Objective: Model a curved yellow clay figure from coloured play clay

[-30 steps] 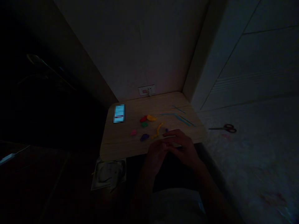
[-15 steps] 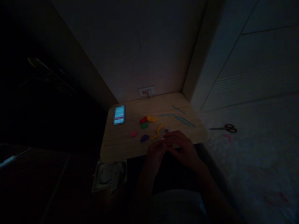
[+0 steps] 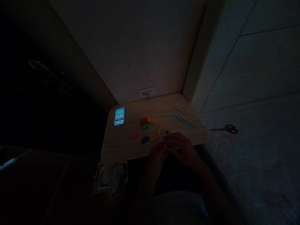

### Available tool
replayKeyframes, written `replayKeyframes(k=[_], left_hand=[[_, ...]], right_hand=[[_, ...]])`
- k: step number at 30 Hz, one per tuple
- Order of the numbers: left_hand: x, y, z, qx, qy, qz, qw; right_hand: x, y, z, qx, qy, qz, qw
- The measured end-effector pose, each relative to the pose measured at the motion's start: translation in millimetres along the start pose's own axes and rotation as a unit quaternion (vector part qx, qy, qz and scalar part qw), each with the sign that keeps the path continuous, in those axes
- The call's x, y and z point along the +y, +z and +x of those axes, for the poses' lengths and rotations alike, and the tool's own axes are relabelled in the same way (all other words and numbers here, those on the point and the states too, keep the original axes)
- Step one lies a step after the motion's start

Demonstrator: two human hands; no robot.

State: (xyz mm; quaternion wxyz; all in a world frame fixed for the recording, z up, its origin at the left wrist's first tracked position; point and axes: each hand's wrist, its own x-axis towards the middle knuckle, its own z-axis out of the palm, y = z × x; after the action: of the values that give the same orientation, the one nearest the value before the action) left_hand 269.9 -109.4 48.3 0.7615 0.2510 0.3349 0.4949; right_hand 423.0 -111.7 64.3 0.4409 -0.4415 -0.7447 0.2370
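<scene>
My left hand and my right hand meet over the front edge of the wooden table, fingers pressed together. Whatever lies between them is hidden in the dim light. Just beyond the fingers are a small purple ball and a bumpy yellow-orange strip of modelling clay. Left of them sit lumps of clay: purple, pink, green, red and yellow-orange.
Several thin teal modelling tools lie at the table's right. A lit phone rests at the left. Scissors lie right of the table. A tray stands below its left front. A wall socket is behind.
My right hand's fingers have drawn slightly closer in over the left hand. The clay pieces and tools have stayed where they were; the view has shifted a little.
</scene>
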Motion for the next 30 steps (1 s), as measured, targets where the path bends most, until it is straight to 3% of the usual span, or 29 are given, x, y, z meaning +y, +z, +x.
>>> replayKeyframes(k=[12,21,30], left_hand=[[-3.5,3.8,-1.3,0.002,-0.022,-0.057,0.998],[-2.5,1.1,0.7,0.001,0.006,-0.043,0.999],[-5.5,-5.0,1.6,-0.008,0.011,-0.01,1.0]], right_hand=[[1.1,3.5,-1.1,0.066,-0.002,-0.013,0.998],[2.4,2.1,-2.0,0.025,0.007,0.05,0.998],[3.4,-3.1,-1.0,0.037,-0.011,0.036,0.999]])
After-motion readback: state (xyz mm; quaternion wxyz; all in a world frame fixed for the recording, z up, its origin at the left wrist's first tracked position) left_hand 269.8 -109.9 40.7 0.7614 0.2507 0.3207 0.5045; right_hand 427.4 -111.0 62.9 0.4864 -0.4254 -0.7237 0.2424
